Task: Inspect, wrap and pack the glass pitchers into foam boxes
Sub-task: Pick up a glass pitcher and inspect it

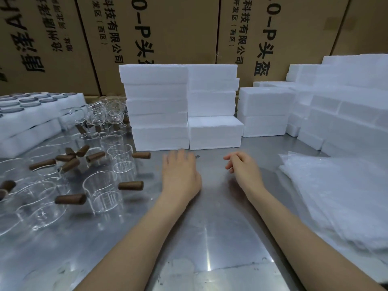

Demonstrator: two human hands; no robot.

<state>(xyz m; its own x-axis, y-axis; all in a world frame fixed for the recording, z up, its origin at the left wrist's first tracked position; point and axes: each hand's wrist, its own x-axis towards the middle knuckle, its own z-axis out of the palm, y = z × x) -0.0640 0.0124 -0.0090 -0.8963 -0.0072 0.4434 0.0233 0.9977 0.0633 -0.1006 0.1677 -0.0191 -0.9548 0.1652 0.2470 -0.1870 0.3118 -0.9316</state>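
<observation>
Hands, left point(180, 175) flat, right point(243, 168) loosely curled, above table point(212, 227).

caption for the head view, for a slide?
Both hands, left hand and right hand, empty over the steel table, between glass pitchers, stacked foam boxes and wrap sheets.

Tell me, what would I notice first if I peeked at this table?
Probably the white foam boxes, stacked high at the back of the shiny metal table. Next, the clear glass pitchers with brown handles crowded on the left, and the pile of wrap sheets on the right. In the middle, the left hand and right hand hold nothing.
</observation>
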